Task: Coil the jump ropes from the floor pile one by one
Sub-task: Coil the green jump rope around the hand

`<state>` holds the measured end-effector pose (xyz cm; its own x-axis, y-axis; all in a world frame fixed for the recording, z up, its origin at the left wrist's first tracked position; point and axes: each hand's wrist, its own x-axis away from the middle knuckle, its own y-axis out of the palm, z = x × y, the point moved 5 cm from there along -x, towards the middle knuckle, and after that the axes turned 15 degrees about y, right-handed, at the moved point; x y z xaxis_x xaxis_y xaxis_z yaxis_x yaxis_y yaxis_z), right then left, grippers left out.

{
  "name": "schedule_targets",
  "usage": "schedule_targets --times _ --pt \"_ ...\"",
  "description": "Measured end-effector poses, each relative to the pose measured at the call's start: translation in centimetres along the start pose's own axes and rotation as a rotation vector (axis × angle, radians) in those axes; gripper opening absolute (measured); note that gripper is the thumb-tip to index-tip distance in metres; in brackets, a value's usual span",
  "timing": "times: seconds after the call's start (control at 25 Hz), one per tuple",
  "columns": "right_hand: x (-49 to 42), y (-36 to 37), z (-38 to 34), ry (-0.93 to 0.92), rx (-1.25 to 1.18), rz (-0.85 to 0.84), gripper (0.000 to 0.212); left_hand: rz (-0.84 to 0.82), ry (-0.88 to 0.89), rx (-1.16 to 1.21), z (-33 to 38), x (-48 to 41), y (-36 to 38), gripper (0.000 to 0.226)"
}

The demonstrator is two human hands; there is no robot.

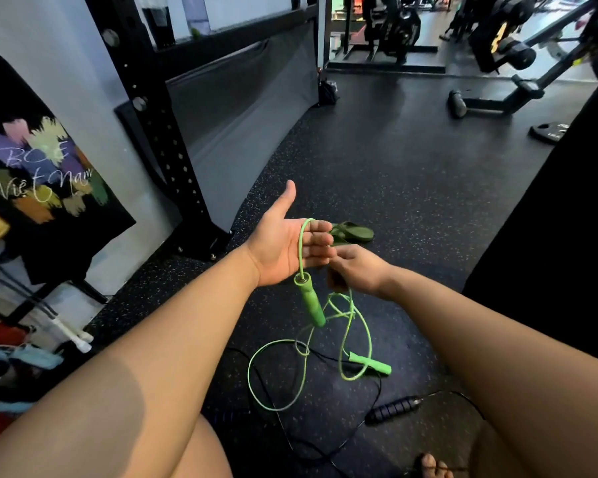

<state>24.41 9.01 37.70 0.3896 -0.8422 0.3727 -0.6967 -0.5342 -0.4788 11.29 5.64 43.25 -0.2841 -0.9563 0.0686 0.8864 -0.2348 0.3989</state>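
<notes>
Cord of the green rope [354, 326], light and limp, drapes over my open left hand [283, 248] while my right hand [354, 270] pinches it, handle [313, 303] dangling.

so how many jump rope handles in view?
3. One green handle hangs below the open left hand; a second green handle lies on the floor; a black handle lies nearer. The black rope's other handle isn't visible.
</notes>
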Motion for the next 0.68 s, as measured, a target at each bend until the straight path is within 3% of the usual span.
schedule_targets --times 0.12,0.24,0.36,0.48,0.56,0.68 --pt "0.1 -0.6 -0.7 -0.103 0.158 0.104 0.04 0.001 -0.078 -0.203 -0.5 0.4 -0.4 0.082" --pt "0.5 -2.0 -2.3 -0.336 0.369 0.234 0.03 -0.086 -0.169 -0.35 -1.0 1.3 -0.5 0.08" --pt "1.0 -2.2 -2.8 -0.443 0.458 0.246 0.025 -0.1 -0.185 -0.431 -0.7 2.1 -0.6 0.076" --pt "1.4 -2.2 -3.0 -0.39 0.323 0.225 0.025 -0.089 -0.141 -0.375 0.3 2.5 -0.3 0.066" --pt "1.1 -2.2 -2.1 -0.277 0.203 0.188 0.03 -0.044 -0.086 -0.277 0.8 2.5 -0.5 0.066" --pt "-0.1 -0.8 0.5 -0.073 0.22 0.094 0.032 0.048 0.002 -0.12 1.3 2.4 -1.1 0.071"
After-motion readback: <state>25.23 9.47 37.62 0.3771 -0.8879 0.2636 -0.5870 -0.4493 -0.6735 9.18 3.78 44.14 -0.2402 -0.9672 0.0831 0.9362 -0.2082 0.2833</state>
